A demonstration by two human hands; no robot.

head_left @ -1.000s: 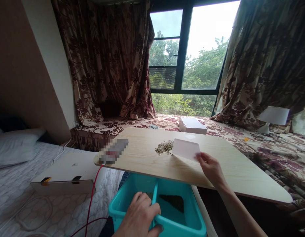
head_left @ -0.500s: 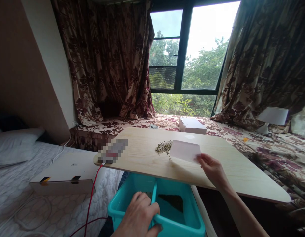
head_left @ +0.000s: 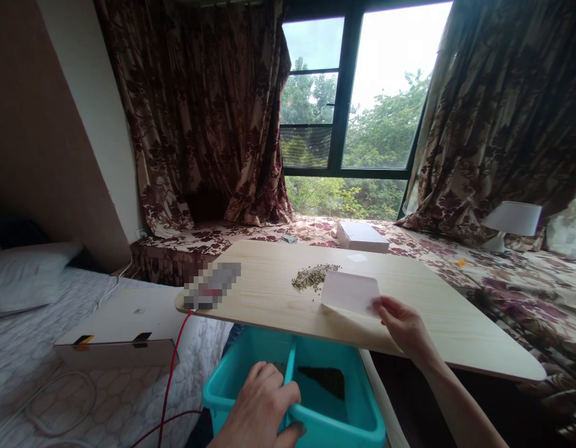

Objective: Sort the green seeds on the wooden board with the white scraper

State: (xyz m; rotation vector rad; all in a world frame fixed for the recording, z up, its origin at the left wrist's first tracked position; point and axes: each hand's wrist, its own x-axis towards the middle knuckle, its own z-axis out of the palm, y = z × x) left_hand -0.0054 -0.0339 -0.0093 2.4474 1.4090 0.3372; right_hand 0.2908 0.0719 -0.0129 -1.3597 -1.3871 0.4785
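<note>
My left hand (head_left: 267, 401) is closed over the front rim and divider of a turquoise two-compartment bin (head_left: 337, 420), below the table's near edge. A dark heap of small grains (head_left: 326, 381) lies in the bin's right compartment; my hand partly hides the left one. My right hand (head_left: 402, 320) pinches the right end of a thin white card (head_left: 351, 291) between thumb and fingers. The card is tilted over the pale wooden tabletop (head_left: 264, 308). Just beyond its left and upper edges is a scattered pile of small greenish-brown beans or seeds (head_left: 311, 277).
A pixelated device (head_left: 213, 286) with a red cable (head_left: 173, 367) sits at the table's left end. On the bed to the left rests a white box (head_left: 124, 320). Behind the table, a white box (head_left: 361, 236) and a lamp (head_left: 512, 218) stand on the patterned window ledge.
The card in my right hand has shifted slightly toward me and turned, baring more of the pile's right side. My left hand stays on the bin.
</note>
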